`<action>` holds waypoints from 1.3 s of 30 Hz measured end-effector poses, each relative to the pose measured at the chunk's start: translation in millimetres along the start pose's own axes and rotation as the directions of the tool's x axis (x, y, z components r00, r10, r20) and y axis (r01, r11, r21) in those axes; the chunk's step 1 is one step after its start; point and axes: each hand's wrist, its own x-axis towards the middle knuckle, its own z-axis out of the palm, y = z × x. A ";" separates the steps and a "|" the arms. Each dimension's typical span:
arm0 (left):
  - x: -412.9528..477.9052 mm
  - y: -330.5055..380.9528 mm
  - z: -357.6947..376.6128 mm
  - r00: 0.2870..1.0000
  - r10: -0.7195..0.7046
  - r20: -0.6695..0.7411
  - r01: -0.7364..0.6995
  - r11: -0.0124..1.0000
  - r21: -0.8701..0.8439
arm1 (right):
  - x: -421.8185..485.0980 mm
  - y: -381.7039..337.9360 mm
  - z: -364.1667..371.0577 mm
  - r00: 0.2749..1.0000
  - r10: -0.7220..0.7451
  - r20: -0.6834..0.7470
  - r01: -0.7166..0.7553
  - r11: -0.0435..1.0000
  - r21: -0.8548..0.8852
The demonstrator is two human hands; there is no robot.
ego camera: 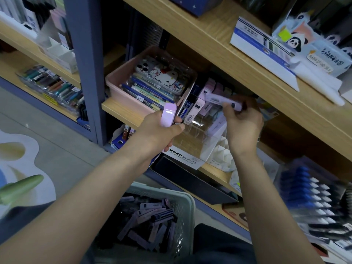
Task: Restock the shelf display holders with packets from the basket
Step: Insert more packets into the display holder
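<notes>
The left hand (162, 130) is curled round a pink packet (168, 115) by the shelf (122, 109) edge. The basket (187, 202) sits low between the arms, full of packets (152, 220). The right hand (242, 119) pinches a lilac packet (222, 101) just above the clear holder (202, 128).

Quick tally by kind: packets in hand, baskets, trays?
Packets in hand: 2, a pink packet in the left hand and a lilac packet in the right hand
Baskets: 1, the pale green basket holding more packets
Trays: 1, the pink tray on the shelf
Total: 4
</notes>
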 end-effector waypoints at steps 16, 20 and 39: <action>2.4 2.6 18.5 0.998 0.024 0.062 -0.018 0.996 -0.088 | -6.2 -4.0 8.4 0.995 -0.037 -0.098 0.033 0.998 -0.047; 3.1 3.0 20.4 0.997 0.012 0.070 -0.005 0.995 -0.103 | 12.7 -7.2 11.4 0.998 0.043 0.039 -0.037 0.988 -0.147; 3.0 8.0 18.7 0.997 0.012 0.082 0.000 0.989 -0.146 | 23.2 -10.3 14.1 0.994 0.083 0.071 -0.067 0.978 -0.198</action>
